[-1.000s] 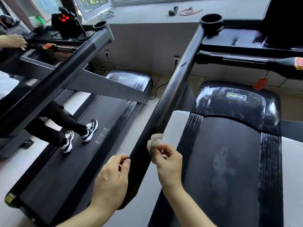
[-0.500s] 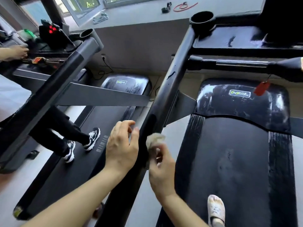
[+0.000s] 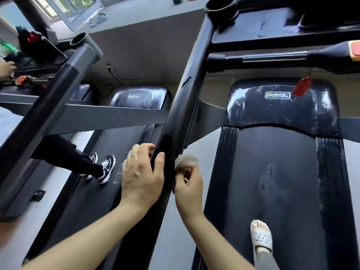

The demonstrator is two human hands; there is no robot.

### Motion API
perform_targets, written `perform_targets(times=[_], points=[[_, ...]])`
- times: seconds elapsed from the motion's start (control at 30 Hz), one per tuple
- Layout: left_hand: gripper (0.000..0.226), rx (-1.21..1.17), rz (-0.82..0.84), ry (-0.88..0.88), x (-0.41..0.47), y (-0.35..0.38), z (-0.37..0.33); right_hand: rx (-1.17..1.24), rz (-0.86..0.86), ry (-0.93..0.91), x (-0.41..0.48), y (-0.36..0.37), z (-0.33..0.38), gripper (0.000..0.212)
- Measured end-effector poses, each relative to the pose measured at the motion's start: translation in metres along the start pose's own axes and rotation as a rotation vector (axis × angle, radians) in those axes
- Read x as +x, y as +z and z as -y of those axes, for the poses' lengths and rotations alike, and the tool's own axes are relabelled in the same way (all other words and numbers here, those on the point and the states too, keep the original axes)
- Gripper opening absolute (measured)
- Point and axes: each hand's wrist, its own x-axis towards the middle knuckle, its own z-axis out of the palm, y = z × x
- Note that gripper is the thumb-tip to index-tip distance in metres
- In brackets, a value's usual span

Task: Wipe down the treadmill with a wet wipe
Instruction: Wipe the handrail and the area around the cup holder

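Wet wipe [image 3: 186,160] moved up treadmill post [image 3: 187,94], left hand [image 3: 141,176] now gripping post

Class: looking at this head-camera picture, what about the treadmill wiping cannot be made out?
- Head view: where the wet wipe meets the upright, hidden by the wipe itself and the right hand.
- Head view: console, cut off by the top edge.
- Head view: neighbouring treadmill's red display, digits blurred.

motor cover [image 3: 282,112] logo, roughly "dhz".
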Motion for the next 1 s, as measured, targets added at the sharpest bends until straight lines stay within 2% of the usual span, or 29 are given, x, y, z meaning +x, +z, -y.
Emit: perform_targets(times=[0.13,0.37,0.47,0.53,0.6,0.77,0.83,0.9,1.0], points=[[0.038,-0.011,0.017,0.003,-0.001,0.002,0.001,0.066,0.204,0.13,-0.065,-0.014,-0.011,0.024],[0.034,-0.029,-0.007,0.011,-0.003,0.002,0.002,0.002,-0.047,0.055,0.069,-0.004,0.006,0.019],[0.034,-0.033,-0.011,0.018,-0.001,0.003,0.005,0.082,-0.058,0.077,0.029,0.004,0.0,0.03],[0.035,-0.047,-0.013,0.018,-0.001,0.004,0.005,0.12,-0.01,0.096,0.0,0.003,-0.001,0.029],[0.036,-0.052,-0.013,0.023,0.0,0.004,0.005,0.092,-0.006,0.06,0.006,0.0,0.002,0.024],[0.036,-0.052,-0.009,0.009,-0.001,0.003,0.002,-0.024,-0.103,-0.038,0.126,-0.002,0.031,0.021],[0.036,-0.055,-0.009,0.005,-0.004,0.003,0.002,-0.075,-0.115,-0.053,0.145,-0.002,0.042,0.018],[0.035,-0.063,-0.016,0.0,-0.004,0.003,0.003,-0.112,-0.054,-0.166,0.119,0.0,0.047,0.018],[0.034,-0.074,-0.021,-0.004,-0.003,0.002,0.002,-0.15,0.126,-0.326,0.037,-0.005,0.04,0.018]])
